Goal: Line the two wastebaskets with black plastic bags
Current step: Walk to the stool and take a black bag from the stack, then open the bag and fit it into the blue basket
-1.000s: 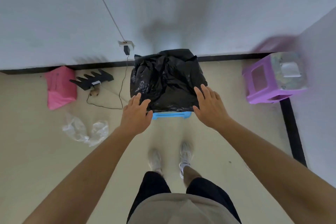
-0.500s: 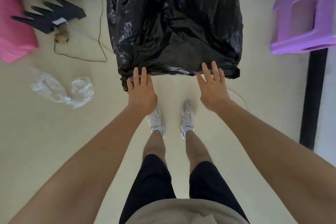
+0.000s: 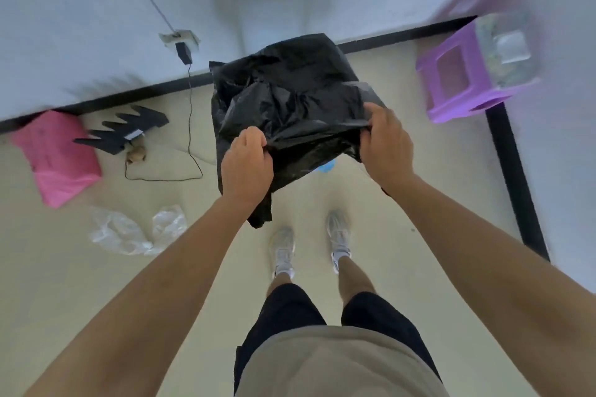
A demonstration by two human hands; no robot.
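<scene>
A crumpled black plastic bag covers a blue wastebasket that stands against the wall in front of my feet. Only a small blue patch of the basket shows under the bag's near edge. My left hand pinches the bag's near left edge. My right hand grips the near right edge, which is lifted off the basket. A loose flap of the bag hangs down below my left hand. No second wastebasket is in view.
A purple plastic stool with a clear packet on top stands at the right by a black floor strip. On the left lie a pink bag, a black zigzag piece, a charger cable and crumpled clear plastic.
Both hands were flat and open near the bag's front edge; now each has closed on that edge and raised it. The camera has tilted back up from the floor.
</scene>
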